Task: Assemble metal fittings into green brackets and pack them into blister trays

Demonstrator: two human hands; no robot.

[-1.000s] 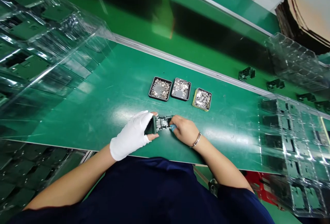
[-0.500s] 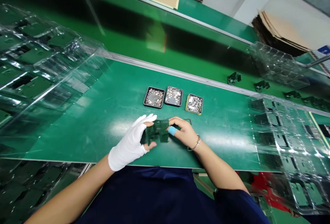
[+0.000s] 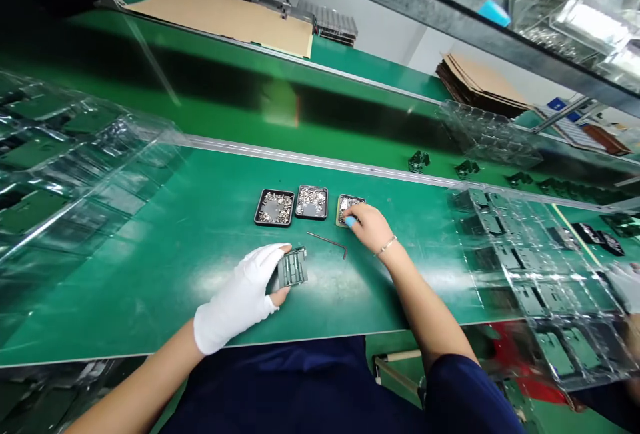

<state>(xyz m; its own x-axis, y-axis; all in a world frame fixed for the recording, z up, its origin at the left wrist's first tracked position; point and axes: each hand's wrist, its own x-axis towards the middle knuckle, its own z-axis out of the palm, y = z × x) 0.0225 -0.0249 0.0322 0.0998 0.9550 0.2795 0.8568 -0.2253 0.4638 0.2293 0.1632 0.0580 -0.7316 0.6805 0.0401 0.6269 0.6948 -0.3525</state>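
My left hand (image 3: pixel 243 294), in a white glove with bare thumb and fingertip, grips a dark green plastic housing (image 3: pixel 293 267) with ribbed slots facing up. My right hand (image 3: pixel 369 226), with blue tape on one finger, reaches into the rightmost small tray (image 3: pixel 341 210) of shiny metal parts. Its fingertips are down among the parts, and what they pinch, if anything, is hidden. Two black trays of small metal pieces, a left tray (image 3: pixel 258 215) and a middle tray (image 3: pixel 326 202), stand beside it. Between my hands and the trays lies an L-shaped hex key (image 3: pixel 327 241).
Clear blister trays with green housings are stacked at the left (image 3: pixel 100 154) and right (image 3: pixel 520 274). More dark green parts (image 3: pixel 419 161) sit beyond the metal rail (image 3: pixel 300 159). Another person's gloved hand (image 3: pixel 625 285) is at the far right edge.
My right hand has left the housing and moved to the rightmost tray. The housing has turned in my left hand, its slots now up. The hex key now shows fully; the view has shifted.
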